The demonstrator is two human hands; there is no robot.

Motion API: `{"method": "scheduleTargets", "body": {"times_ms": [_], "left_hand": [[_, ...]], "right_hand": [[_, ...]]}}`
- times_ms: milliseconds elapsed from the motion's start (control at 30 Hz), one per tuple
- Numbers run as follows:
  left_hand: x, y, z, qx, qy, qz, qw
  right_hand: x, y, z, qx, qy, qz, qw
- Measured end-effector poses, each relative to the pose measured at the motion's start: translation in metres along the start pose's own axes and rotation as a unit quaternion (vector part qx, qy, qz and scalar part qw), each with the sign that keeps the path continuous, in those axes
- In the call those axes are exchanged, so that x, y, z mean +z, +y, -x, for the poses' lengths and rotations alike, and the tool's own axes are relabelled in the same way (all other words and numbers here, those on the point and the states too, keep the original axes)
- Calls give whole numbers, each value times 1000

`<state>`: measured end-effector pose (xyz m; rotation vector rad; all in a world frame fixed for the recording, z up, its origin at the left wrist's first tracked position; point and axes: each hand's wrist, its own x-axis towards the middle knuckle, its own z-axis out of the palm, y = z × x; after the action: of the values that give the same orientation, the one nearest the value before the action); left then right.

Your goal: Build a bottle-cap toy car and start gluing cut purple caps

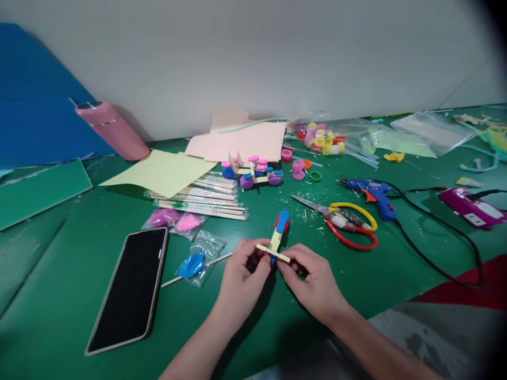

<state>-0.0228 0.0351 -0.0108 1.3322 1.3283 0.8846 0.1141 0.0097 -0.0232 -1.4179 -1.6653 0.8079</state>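
Between my hands is a small toy car (pixel 276 240) with a pale yellow body, a blue piece on its far end and red wheels. A pale crosspiece (pixel 273 253) lies across its near end. My left hand (pixel 246 268) pinches the crosspiece and the car's near end from the left. On the right, the fingers of my right hand (pixel 311 277) close on the crosspiece's other end. My fingers hide part of the near wheels. A thin wooden stick (pixel 219 259) lies left of my left hand, beside a bag with blue clay (pixel 192 265).
Scissors (pixel 344 219) and a blue glue gun (pixel 374 195) with a looping cord lie to the right. Similar toy cars (pixel 261 177), wrapped sticks (pixel 206 198) and bottle caps (pixel 299 170) are behind. A phone (pixel 129 290) lies left; a pink bottle (pixel 114 129) leans on the wall.
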Motion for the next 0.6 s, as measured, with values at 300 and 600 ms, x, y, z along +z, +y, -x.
{"method": "scheduleTargets", "body": {"times_ms": [300,600], "left_hand": [[0,-3,-6,27,-10,27,999],[-4,-1,-6,67,-53,-15,996]], "right_hand": [[3,1,-1,-9,5,10,1000],[3,-2,-4,-5,12,29,999]]}}
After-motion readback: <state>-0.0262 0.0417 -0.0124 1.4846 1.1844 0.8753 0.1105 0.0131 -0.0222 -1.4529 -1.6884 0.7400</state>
